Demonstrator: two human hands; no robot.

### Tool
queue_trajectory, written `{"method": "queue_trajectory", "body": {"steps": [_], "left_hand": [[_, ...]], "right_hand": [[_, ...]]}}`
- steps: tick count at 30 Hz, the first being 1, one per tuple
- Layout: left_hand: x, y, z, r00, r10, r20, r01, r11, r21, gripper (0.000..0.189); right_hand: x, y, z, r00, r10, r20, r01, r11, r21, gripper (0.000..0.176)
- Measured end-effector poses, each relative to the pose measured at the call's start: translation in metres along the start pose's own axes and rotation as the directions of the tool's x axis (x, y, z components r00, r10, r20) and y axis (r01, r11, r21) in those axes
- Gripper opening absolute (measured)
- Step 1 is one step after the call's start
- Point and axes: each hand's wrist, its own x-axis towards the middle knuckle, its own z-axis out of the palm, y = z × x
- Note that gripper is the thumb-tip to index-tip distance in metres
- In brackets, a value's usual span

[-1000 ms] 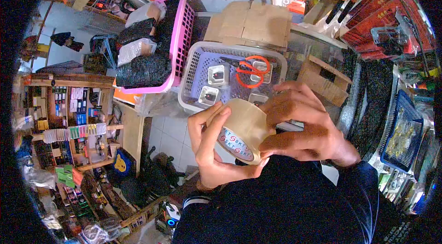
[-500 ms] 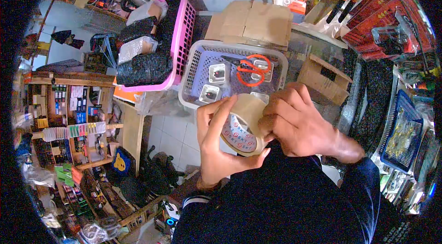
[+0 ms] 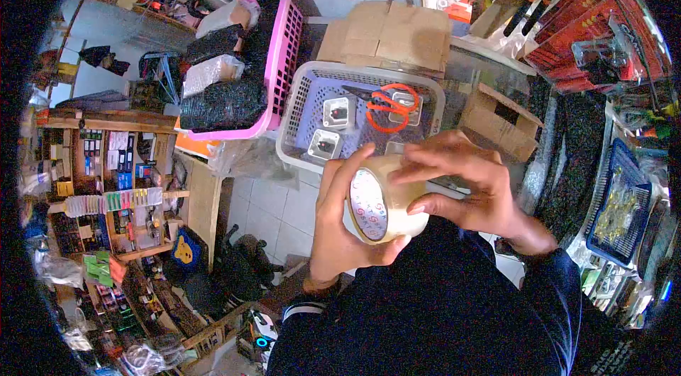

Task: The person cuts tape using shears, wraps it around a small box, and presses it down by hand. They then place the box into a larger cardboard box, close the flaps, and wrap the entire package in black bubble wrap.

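Note:
A roll of clear-brown packing tape (image 3: 399, 200), its inner core printed with red and blue lettering, is held up in front of my body. My left hand (image 3: 333, 223) grips it from the left, fingers over the top and thumb along the lower edge. At the roll's right side is my right hand (image 3: 472, 181), its fingers stretched over the outer surface and its thumb apart from them. Behind the hands, a grey-and-lilac basket (image 3: 289, 117) contains orange-handled scissors (image 3: 391, 108) and several small clear-and-white packs (image 3: 337, 113).
A pink basket (image 3: 285, 50) of wrapped parcels stands at the left. Flattened cardboard (image 3: 397, 32) lies behind the lilac basket, and a cardboard box (image 3: 500, 120) sits to the right. A blue basket (image 3: 621, 198) is at far right; wooden shelving (image 3: 117, 184) is at left.
The tape roll has turned, so more of its outer surface shows and less of its core. My right hand's fingers have loosened from a curled pinch and stretched out over the roll.

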Motion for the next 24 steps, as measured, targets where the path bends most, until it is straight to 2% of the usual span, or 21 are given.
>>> {"method": "queue_trajectory", "body": {"steps": [2, 5, 8, 11, 12, 15, 18, 21, 24], "left_hand": [[0.001, 0.001, -0.001, 1.0, 0.013, 0.009, -0.014, 0.999, 0.03, 0.101], [0.002, -0.001, -0.002, 1.0, 0.028, 0.01, -0.028, 0.995, 0.096, 0.099], [0.002, -0.008, -0.003, 1.0, 0.018, -0.012, -0.016, 0.993, 0.121, 0.097], [0.001, -0.017, -0.001, 0.999, -0.032, -0.03, 0.035, 0.992, 0.123, 0.093], [0.001, -0.019, 0.0, 0.998, -0.054, -0.034, 0.058, 0.991, 0.125, 0.092], [0.005, -0.022, 0.002, 0.99, -0.135, -0.029, 0.137, 0.984, 0.111, 0.086], [0.007, -0.053, 0.006, 0.977, -0.211, -0.012, 0.211, 0.977, 0.014, 0.074], [0.023, -0.065, 0.004, 0.95, -0.3, 0.084, 0.311, 0.932, -0.187, 0.066], [0.032, -0.073, -0.001, 0.932, -0.349, 0.096, 0.362, 0.906, -0.218, 0.059]], "right_hand": [[0.0, 0.003, 0.002, 1.0, -0.016, 0.001, 0.016, 0.999, 0.048, 0.059], [-0.002, 0.011, 0.006, 0.996, -0.083, -0.02, 0.083, 0.996, 0.033, 0.049], [-0.006, 0.016, 0.016, 0.994, -0.071, -0.079, 0.07, 0.997, -0.019, 0.04], [-0.003, 0.029, 0.025, 0.972, -0.217, -0.091, 0.207, 0.972, -0.11, 0.027], [-0.004, 0.037, 0.028, 0.962, -0.257, -0.088, 0.247, 0.962, -0.114, 0.036], [-0.007, 0.058, 0.038, 0.938, -0.331, -0.105, 0.306, 0.931, -0.198, 0.035], [-0.003, 0.075, 0.036, 0.95, -0.31, -0.021, 0.268, 0.853, -0.449, 0.032], [0.012, 0.08, 0.032, 0.976, -0.218, 0.006, 0.2, 0.881, -0.43, 0.027], [0.027, 0.082, 0.023, 0.98, -0.153, 0.126, 0.191, 0.903, -0.384, 0.025]]}}
